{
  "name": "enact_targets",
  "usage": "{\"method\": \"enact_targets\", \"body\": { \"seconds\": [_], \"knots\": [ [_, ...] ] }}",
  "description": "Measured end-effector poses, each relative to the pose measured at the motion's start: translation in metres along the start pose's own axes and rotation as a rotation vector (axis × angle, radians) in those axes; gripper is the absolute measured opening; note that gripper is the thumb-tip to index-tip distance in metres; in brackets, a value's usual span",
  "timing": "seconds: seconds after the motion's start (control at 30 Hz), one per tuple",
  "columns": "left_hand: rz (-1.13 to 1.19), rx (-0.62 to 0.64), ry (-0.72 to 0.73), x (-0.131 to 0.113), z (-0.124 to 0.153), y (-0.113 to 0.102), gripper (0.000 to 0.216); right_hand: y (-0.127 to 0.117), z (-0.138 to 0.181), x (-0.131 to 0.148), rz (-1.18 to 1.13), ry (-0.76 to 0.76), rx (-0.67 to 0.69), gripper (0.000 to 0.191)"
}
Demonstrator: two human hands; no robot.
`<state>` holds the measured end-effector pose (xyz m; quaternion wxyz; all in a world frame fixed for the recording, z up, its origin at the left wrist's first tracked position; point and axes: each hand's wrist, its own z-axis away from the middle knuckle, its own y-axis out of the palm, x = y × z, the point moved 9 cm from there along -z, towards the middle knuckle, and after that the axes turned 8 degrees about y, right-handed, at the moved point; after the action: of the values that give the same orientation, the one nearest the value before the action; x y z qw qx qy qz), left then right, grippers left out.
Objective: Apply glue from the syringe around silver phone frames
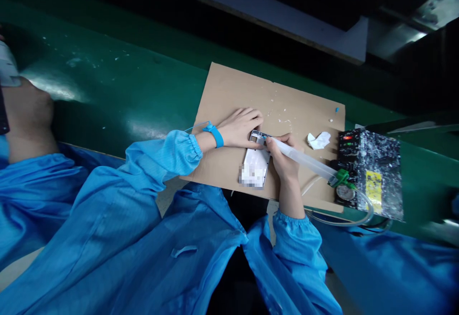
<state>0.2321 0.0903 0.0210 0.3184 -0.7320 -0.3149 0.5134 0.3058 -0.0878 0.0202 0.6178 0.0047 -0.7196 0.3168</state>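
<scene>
My left hand [241, 128], with a blue strap round the wrist, rests on the cardboard sheet [229, 90]. Its fingers curl round the top end of a phone frame [256, 138], thumb along the near side. In my right hand [285, 159] is a translucent dispensing syringe [304, 158], tilted so that its tip meets the phone frame, though the exact contact point is too small to make out. A flat white panel [258, 158], partly blurred out, lies nearest me, just below both hands. The syringe's rear end carries a green adapter [340, 177] with a clear hose.
A stained dispenser box [383, 162] with a gauge and yellow label stands right of the cardboard. Crumpled white tissue [319, 140] and a small blue cap [337, 110] lie on the sheet. At far left, a co-worker's hand [28, 109] is over the green table [143, 81].
</scene>
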Motion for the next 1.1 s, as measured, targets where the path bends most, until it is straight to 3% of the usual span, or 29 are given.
{"method": "enact_targets", "body": {
  "seconds": [0.13,0.23,0.4,0.47,0.57,0.73,0.83,1.0,1.1],
  "knots": [
    [0.011,0.026,0.006,0.003,-0.002,0.001,0.049,-0.005,0.0,-0.002,-0.115,0.029,-0.044,0.051],
    [-0.034,-0.028,-0.043,0.032,-0.002,-0.016,0.049,-0.012,0.0,-0.004,-0.206,0.069,-0.115,0.049],
    [-0.272,-0.64,-0.375,0.122,0.038,-0.121,0.053,-0.02,0.001,-0.006,-0.302,0.098,-0.21,0.048],
    [-0.314,-0.728,-0.452,0.14,0.053,-0.143,0.043,-0.018,0.0,-0.007,-0.317,0.107,-0.196,0.047],
    [-0.333,-0.639,-0.507,0.144,0.053,-0.144,0.023,-0.012,0.0,-0.01,-0.335,0.13,-0.159,0.048],
    [-0.337,-0.425,-0.398,0.123,0.03,-0.116,0.008,-0.019,0.004,-0.009,-0.331,0.11,-0.227,0.048],
    [-0.332,-0.351,-0.405,0.122,0.026,-0.111,0.01,-0.048,0.006,-0.007,-0.264,0.047,-0.319,0.044],
    [-0.305,-0.307,-0.444,0.131,0.025,-0.113,0.012,-0.126,0.013,-0.02,-0.157,0.019,-0.548,0.037],
    [-0.3,-0.297,-0.447,0.133,0.025,-0.112,0.014,-0.142,0.016,-0.029,-0.068,0.048,-0.531,0.035]
  ]
}}
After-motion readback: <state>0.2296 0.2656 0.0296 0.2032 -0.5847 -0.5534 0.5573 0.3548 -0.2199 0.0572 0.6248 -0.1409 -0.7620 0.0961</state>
